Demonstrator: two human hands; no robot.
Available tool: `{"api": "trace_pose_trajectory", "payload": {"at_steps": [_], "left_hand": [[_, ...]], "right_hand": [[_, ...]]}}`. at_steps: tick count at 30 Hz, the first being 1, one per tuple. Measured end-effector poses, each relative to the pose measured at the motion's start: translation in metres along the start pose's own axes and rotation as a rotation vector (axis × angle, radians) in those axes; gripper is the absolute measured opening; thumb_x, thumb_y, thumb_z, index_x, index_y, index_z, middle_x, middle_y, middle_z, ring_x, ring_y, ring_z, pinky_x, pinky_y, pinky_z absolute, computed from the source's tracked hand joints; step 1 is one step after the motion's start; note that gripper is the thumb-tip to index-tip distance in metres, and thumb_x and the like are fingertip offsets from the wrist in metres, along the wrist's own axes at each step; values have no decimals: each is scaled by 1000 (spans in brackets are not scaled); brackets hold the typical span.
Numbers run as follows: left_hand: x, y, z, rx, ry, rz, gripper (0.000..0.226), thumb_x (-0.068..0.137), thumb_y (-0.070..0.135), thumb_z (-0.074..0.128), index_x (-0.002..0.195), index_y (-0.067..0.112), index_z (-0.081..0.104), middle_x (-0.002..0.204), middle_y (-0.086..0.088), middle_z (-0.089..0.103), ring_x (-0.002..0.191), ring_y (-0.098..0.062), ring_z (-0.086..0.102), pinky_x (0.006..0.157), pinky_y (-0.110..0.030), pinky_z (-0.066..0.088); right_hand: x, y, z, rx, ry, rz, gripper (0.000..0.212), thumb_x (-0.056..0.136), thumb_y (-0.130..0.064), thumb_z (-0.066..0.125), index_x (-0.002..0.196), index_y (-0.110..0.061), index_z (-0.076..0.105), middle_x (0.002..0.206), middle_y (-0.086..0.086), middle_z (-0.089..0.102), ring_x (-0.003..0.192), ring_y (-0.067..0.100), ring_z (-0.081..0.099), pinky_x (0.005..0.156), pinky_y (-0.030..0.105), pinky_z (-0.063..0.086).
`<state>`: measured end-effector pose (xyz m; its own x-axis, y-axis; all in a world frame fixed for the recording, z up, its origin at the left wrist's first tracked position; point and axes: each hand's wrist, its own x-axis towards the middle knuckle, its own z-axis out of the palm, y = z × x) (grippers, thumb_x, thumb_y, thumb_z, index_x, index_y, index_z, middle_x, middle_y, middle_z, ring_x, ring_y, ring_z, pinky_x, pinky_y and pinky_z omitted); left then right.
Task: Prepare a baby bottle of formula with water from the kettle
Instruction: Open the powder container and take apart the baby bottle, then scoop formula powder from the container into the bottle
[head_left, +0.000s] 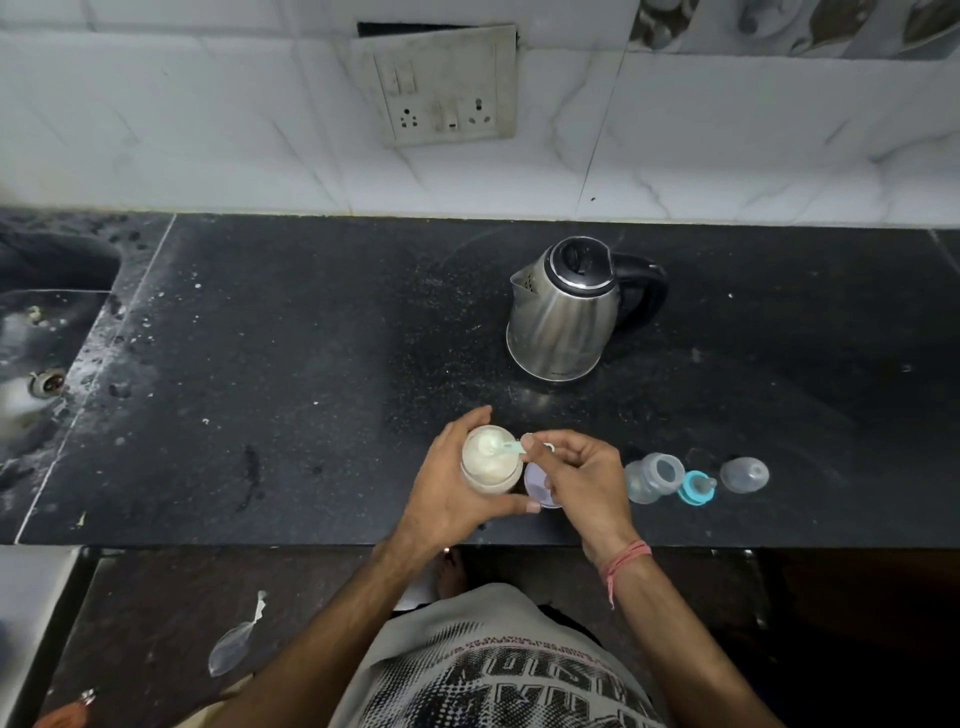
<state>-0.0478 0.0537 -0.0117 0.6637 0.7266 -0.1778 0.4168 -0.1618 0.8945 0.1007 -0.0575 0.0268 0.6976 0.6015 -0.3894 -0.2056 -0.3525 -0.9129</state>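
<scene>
Lower centre: left hand wrapped round open jar of powder. Right hand pinches scoop, apparently dipped in. Bottle stands right; kettle above.

Scoop in formula jar

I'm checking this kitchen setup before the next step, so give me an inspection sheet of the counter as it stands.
Surface: black stone counter, speckled with white specks and spills.
Job's things: steel kettle upright, lid shut; open formula jar with powder; scoop dipped in it; jar lid beside the jar; open baby bottle; teal nipple ring; clear bottle cap.
Clutter: nothing seen on the counter.
Hands: left hand grips the jar; right hand pinches the scoop handle.
Cables: nothing seen; kettle unplugged.
Surroundings: sink at left; wall socket panel on white tiles.
</scene>
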Motion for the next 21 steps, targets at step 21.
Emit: {"api": "trace_pose_trajectory", "payload": {"at_steps": [21], "left_hand": [[3, 96, 121, 158, -36, 334, 85, 74, 50, 102, 148, 37, 63, 136, 23, 66, 119, -7, 65, 101, -35, 56]], "right_hand": [[-26, 11, -186, 308, 236, -95, 17, 100, -19, 79, 113, -9, 83, 101, 14, 84, 70, 11, 68, 59, 22, 59]]}}
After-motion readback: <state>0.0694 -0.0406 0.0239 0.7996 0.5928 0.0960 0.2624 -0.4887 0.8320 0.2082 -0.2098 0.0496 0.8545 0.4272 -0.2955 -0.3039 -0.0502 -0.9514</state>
